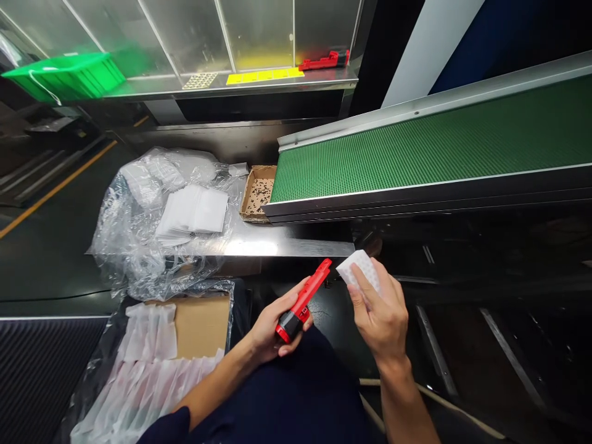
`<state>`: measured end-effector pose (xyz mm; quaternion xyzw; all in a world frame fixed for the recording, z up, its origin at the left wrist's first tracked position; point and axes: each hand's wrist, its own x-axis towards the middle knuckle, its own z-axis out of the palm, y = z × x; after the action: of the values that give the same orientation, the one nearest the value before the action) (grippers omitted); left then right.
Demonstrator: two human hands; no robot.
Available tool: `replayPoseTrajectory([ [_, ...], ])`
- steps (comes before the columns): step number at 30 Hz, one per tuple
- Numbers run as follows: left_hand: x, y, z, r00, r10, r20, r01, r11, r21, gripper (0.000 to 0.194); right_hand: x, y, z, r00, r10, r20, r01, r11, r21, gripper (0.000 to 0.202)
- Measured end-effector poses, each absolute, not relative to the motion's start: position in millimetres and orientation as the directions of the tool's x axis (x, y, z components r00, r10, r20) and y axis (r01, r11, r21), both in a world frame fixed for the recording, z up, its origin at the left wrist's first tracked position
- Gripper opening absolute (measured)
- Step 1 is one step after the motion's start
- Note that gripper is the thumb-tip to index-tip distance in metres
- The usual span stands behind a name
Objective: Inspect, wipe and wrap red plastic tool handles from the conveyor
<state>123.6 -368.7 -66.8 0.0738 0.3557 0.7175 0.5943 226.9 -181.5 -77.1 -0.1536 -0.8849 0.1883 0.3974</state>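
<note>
a lined box (203, 324) holds rows of translucent packets (148, 388); a cardboard tray (255, 218), dark specks (259, 192). near the counter's (277, 246) edge, the person's left hand (272, 317) clasps a long red plastic piece (309, 292) (black toward its lower end); the right hand (385, 311), apart, pinches a dotted white pouch (363, 266).

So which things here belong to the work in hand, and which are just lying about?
Likely in use:
red-and-black plastic part
white textured piece
stacked white sheets

Seemingly lying about:
green plastic crate
flat yellow strip
brown cardboard tray
</note>
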Motion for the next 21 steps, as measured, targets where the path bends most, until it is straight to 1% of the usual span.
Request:
replayPoseTrajectory([
  [3, 122, -369, -66, -0.294, 0.903, -0.314, -0.802, -0.054, 0.595, 0.062, 232, -195, -71, -0.663, 0.375, 0.648, -0.029, 0.852, -0.523, 0.050],
  [6, 121, -370, -66, -0.293, 0.905, -0.309, -0.814, -0.066, 0.578, 0.061, 236, -210, -66, -0.711, 0.292, 0.640, -0.163, 0.817, -0.554, 0.056],
  [10, 123, -370, -69, -0.312, 0.883, -0.349, -0.828, -0.073, 0.556, 0.060, 235, -223, -66, -0.733, 0.230, 0.640, -0.241, 0.792, -0.561, 0.054],
  [14, 125, -372, -66, -0.374, 0.827, -0.420, -0.804, -0.063, 0.591, 0.063, 233, -233, -65, -0.758, 0.180, 0.627, -0.268, 0.790, -0.551, 0.053],
  [18, 124, -374, -55, -0.348, 0.861, -0.370, -0.762, -0.030, 0.647, 0.066, 230, -230, -63, -0.749, 0.125, 0.650, -0.279, 0.831, -0.481, 0.049],
  [19, 124, -375, -53, -0.337, 0.871, -0.358, -0.758, -0.025, 0.652, 0.066, 226, -224, -65, -0.741, 0.139, 0.657, -0.238, 0.860, -0.452, 0.046],
  [21, 124, -377, -52, -0.334, 0.874, -0.353, -0.752, -0.021, 0.659, 0.068, 215, -206, -73, -0.726, 0.212, 0.654, -0.071, 0.923, -0.378, 0.034],
])
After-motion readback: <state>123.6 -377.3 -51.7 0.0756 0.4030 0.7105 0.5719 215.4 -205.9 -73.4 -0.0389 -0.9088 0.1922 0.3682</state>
